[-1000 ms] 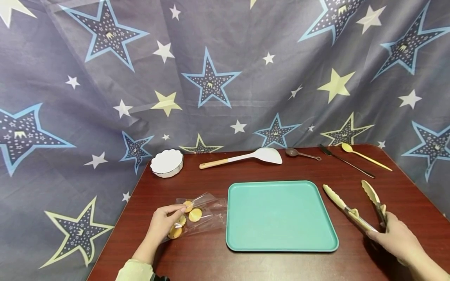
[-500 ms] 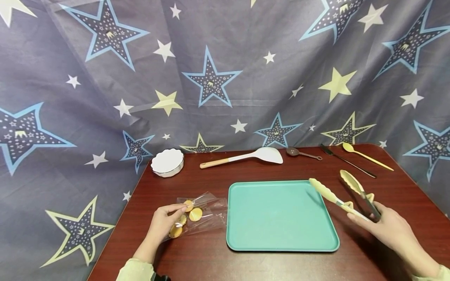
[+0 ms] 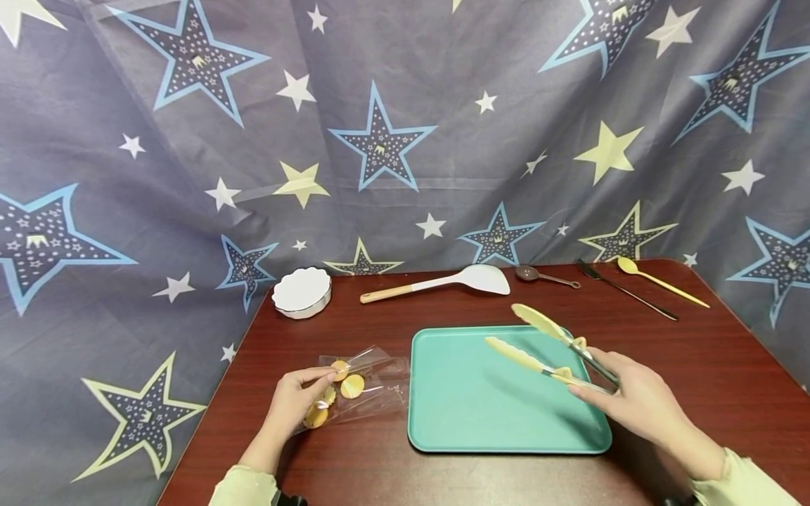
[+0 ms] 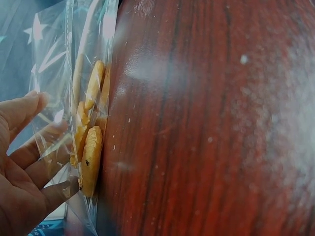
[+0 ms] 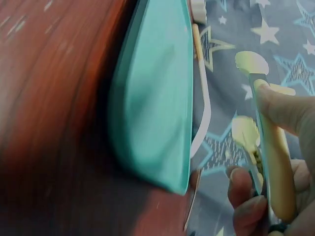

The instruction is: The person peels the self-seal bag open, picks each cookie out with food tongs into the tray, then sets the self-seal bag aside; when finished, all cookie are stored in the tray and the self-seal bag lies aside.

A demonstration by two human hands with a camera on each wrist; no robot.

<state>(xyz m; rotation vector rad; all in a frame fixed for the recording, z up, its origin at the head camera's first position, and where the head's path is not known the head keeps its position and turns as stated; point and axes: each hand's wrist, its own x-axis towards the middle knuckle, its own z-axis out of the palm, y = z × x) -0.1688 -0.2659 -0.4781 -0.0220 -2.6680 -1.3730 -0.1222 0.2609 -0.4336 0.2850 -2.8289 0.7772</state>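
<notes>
At the left, my left hand (image 3: 297, 400) holds the near end of a clear plastic bag (image 3: 382, 390), with fingertips at its film. Several round yellow cookies (image 3: 351, 386) lie inside; the left wrist view shows these cookies (image 4: 91, 160) edge-on through the film beside the fingers. My right hand (image 3: 645, 400) grips a pair of tongs (image 3: 579, 344) by the handles, thumb on one arm and fingers round the other. The tongs' cream scalloped tips are spread apart above the turquoise tray (image 3: 455, 422), with nothing between them. In the right wrist view, the tongs (image 5: 278, 162) stand beside the tray.
Along the table's back edge lie a white fluted dish (image 3: 301, 292), a white spatula (image 3: 484, 278) with a wooden handle, a brown measuring spoon (image 3: 527, 273), a thin dark utensil (image 3: 626, 292) and a yellow spoon (image 3: 661, 282). A star-patterned curtain (image 3: 405, 63) hangs behind.
My right hand has carried the tongs left, from the table at the right of the tray to above the tray. The left hand and the bag have stayed put.
</notes>
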